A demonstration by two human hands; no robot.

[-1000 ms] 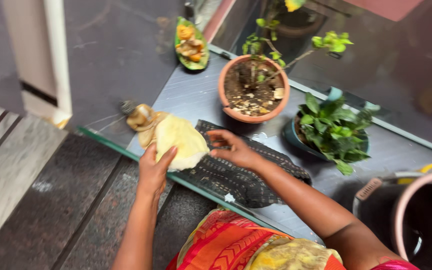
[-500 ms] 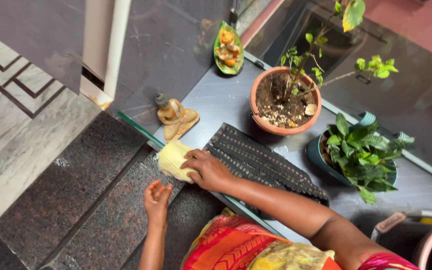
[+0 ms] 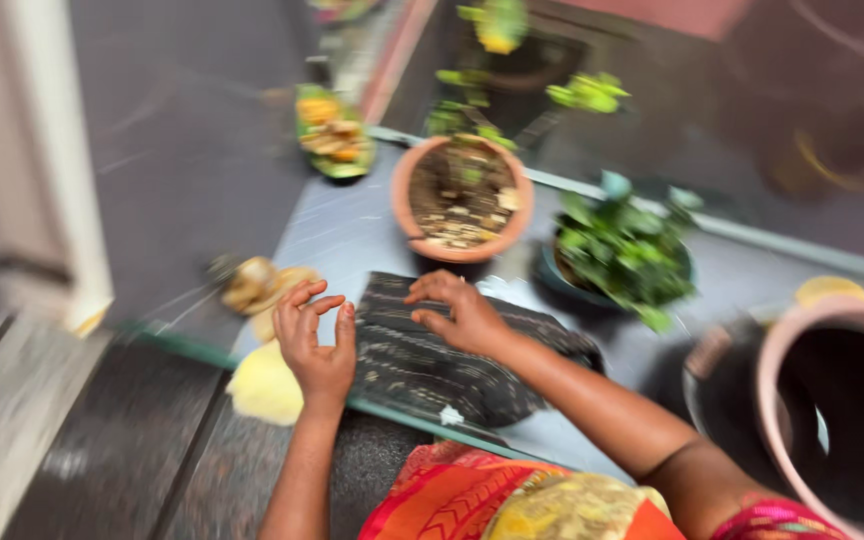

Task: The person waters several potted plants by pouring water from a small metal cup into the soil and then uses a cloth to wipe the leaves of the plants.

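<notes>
Outdoors, a grey glass-edged ledge sits above dark granite steps, crowded with a terracotta pot, a leafy plant and a small blurred figurine. Both hands are loose and hold nothing: the left hand hovers over the ledge's front edge, and the right hand hovers above the dark patterned cloth, whose long axis runs left-right along that edge. Just beside the left wrist, a yellow cloth lies on the step.

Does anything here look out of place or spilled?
The yellow cloth lies loose at the glass edge, partly hanging off it, with neither the left hand nor the right hand holding it. The dark mat also overhangs that edge. The picture is too blurred to tell any spill.
</notes>
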